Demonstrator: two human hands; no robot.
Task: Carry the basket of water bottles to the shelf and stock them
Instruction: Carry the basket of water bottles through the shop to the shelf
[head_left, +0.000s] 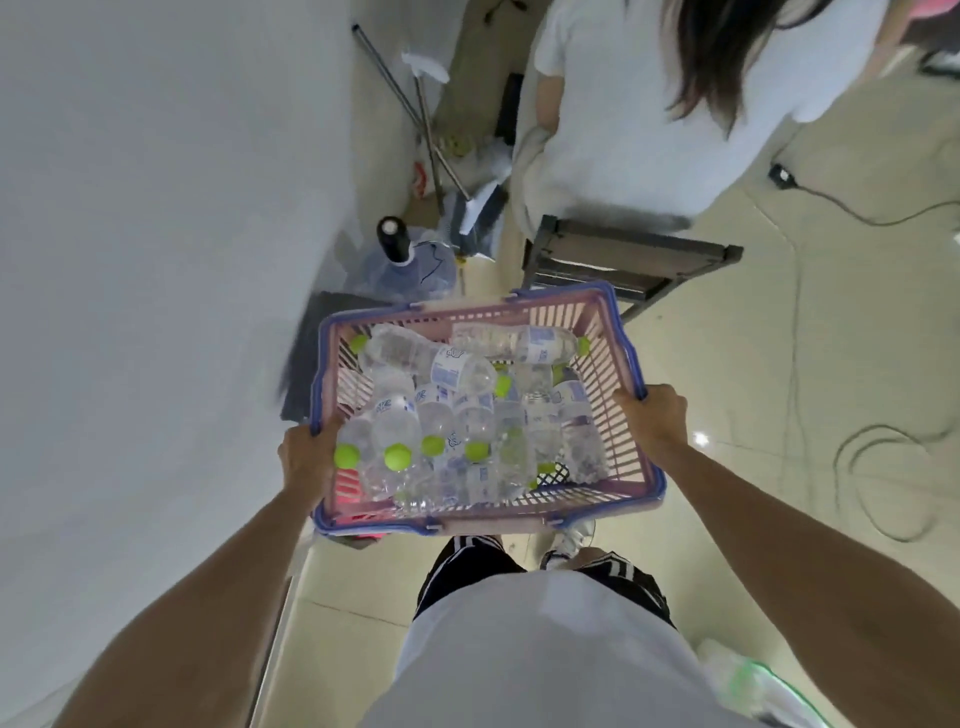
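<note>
A pink plastic basket (613, 358) with a blue rim hangs in front of my waist, off the floor. Inside it lie several clear water bottles (415, 415) with lime-green caps, piled at different angles. My left hand (306, 452) grips the basket's left rim. On the opposite side, my right hand (652, 415) grips the right rim. Both arms are stretched forward. No shelf shows in the head view.
A white wall (156, 260) runs close on my left. Ahead, a seated person in a white top (649, 130) occupies a dark stool (623, 254). A large water jug (415, 265), mop poles (410, 109) and clutter fill the corner. Cables (883, 467) trail over the tiled floor at right.
</note>
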